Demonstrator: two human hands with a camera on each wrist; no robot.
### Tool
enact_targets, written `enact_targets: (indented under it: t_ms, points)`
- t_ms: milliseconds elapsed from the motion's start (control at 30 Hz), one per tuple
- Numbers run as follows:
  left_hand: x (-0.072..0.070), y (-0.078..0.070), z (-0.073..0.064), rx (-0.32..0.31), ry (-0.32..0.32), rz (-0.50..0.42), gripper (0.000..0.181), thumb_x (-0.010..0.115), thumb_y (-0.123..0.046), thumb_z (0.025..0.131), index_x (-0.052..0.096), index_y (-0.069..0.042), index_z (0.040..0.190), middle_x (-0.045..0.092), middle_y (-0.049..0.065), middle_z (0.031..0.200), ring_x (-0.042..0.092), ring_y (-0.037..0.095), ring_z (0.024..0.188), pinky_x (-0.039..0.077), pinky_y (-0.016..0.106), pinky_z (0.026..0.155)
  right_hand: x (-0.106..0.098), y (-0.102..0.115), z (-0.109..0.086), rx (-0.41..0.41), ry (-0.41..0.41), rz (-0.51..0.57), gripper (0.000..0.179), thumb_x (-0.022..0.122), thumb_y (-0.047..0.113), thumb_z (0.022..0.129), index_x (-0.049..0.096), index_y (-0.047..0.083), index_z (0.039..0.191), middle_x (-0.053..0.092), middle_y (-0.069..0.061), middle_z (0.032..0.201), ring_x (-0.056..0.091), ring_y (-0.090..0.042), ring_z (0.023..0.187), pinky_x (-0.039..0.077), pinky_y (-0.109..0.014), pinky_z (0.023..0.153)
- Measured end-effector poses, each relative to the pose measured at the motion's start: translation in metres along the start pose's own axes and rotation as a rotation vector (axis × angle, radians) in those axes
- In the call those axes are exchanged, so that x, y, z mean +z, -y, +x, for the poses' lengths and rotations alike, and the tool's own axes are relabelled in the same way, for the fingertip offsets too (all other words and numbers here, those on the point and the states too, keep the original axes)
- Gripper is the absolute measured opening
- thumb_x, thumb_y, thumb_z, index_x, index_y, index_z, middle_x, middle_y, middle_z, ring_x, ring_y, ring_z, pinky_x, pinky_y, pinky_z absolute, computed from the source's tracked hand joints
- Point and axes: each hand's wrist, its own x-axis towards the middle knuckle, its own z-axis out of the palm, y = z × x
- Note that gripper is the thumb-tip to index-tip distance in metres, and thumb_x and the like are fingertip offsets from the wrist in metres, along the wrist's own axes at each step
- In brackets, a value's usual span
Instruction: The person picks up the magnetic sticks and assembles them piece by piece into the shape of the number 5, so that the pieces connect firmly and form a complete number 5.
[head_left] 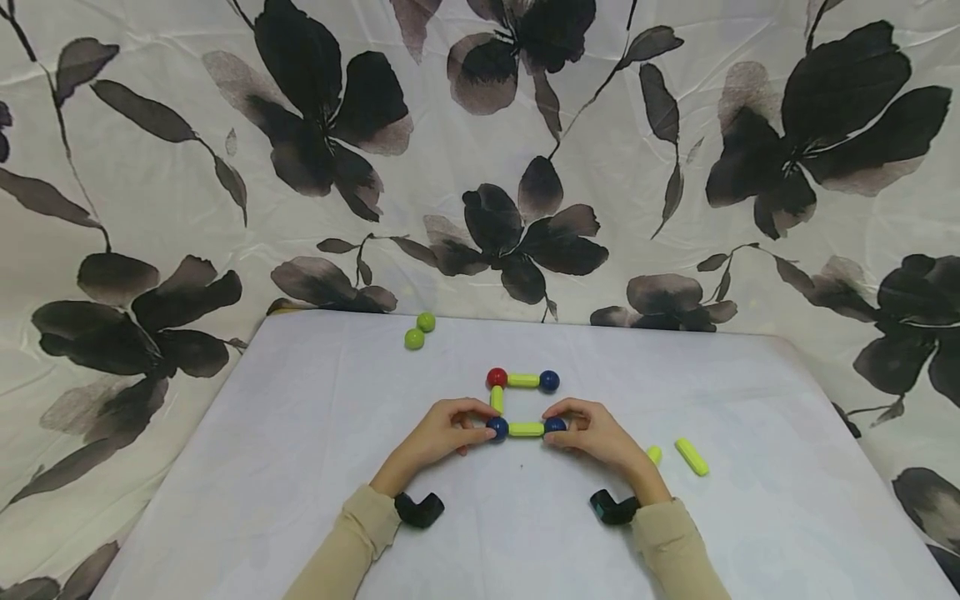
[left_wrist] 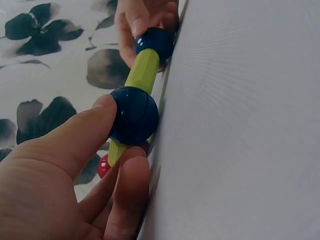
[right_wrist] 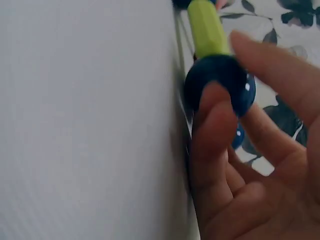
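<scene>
On the white table lies a C-shaped chain of balls and yellow-green rods. A red ball (head_left: 497, 377) marks its far left corner, joined by a rod (head_left: 523, 380) to a dark blue ball (head_left: 550, 382). Another rod (head_left: 497, 400) runs from the red ball toward the near left blue ball (left_wrist: 134, 116). My left hand (head_left: 442, 429) pinches that ball between thumb and fingers. The near rod (head_left: 526, 429) links it to the right blue ball (right_wrist: 218, 82), which my right hand (head_left: 596, 433) pinches, thumb on the near side.
Two green balls (head_left: 414, 338) sit at the table's far edge, left of centre. A loose yellow-green rod (head_left: 692, 457) lies right of my right wrist, and another rod (head_left: 654, 454) is partly hidden behind that wrist. A floral cloth (head_left: 525, 167) hangs behind the table (head_left: 337, 375).
</scene>
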Motion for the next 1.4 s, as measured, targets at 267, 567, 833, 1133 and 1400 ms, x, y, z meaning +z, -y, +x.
enact_targets:
  t_ms: [267, 567, 833, 1133, 1400]
  points:
    - [0.003, 0.005, -0.002, 0.022, -0.041, -0.005, 0.029, 0.077, -0.025, 0.088, 0.072, -0.022, 0.116, 0.065, 0.001, 0.095, 0.052, 0.016, 0.057, 0.045, 0.024, 0.051, -0.018, 0.021, -0.016, -0.017, -0.015, -0.151, 0.034, 0.07, 0.021, 0.094, 0.064, 0.004, 0.122, 0.064, -0.011, 0.111, 0.062, -0.025, 0.069, 0.051, -0.032, 0.061]
    - [0.003, 0.006, -0.001, 0.04, -0.047, 0.005, 0.028, 0.077, -0.023, 0.088, 0.072, -0.022, 0.116, 0.066, -0.002, 0.099, 0.052, 0.016, 0.058, 0.045, 0.024, 0.05, -0.051, 0.042, -0.061, 0.018, -0.341, -0.607, 0.016, 0.069, 0.021, 0.094, 0.07, 0.007, 0.101, 0.063, -0.001, 0.08, 0.05, -0.015, 0.063, 0.042, -0.031, 0.057]
    - [0.003, 0.008, 0.0, 0.045, -0.045, 0.011, 0.028, 0.077, -0.025, 0.088, 0.073, -0.023, 0.116, 0.065, -0.002, 0.098, 0.052, 0.016, 0.058, 0.045, 0.024, 0.051, -0.065, 0.032, -0.094, 0.151, -0.356, -0.73, 0.021, 0.067, 0.026, 0.094, 0.062, 0.005, 0.098, 0.051, 0.001, 0.062, 0.044, -0.016, 0.053, 0.036, -0.032, 0.049]
    - [0.002, 0.009, 0.0, 0.051, -0.041, 0.016, 0.028, 0.077, -0.028, 0.088, 0.073, -0.025, 0.115, 0.066, -0.002, 0.099, 0.053, 0.016, 0.059, 0.046, 0.024, 0.051, -0.056, 0.003, -0.096, 0.226, -0.331, -0.608, 0.027, 0.068, 0.026, 0.093, 0.054, 0.003, 0.095, 0.054, -0.001, 0.066, 0.046, -0.017, 0.056, 0.037, -0.032, 0.052]
    - [0.002, 0.007, -0.002, 0.058, -0.043, 0.028, 0.029, 0.077, -0.03, 0.088, 0.073, -0.025, 0.116, 0.066, -0.003, 0.1, 0.054, 0.016, 0.061, 0.047, 0.025, 0.051, -0.047, -0.006, -0.091, 0.181, -0.337, -0.56, 0.021, 0.07, 0.016, 0.088, 0.053, 0.005, 0.089, 0.048, 0.0, 0.065, 0.044, -0.016, 0.055, 0.035, -0.028, 0.051]
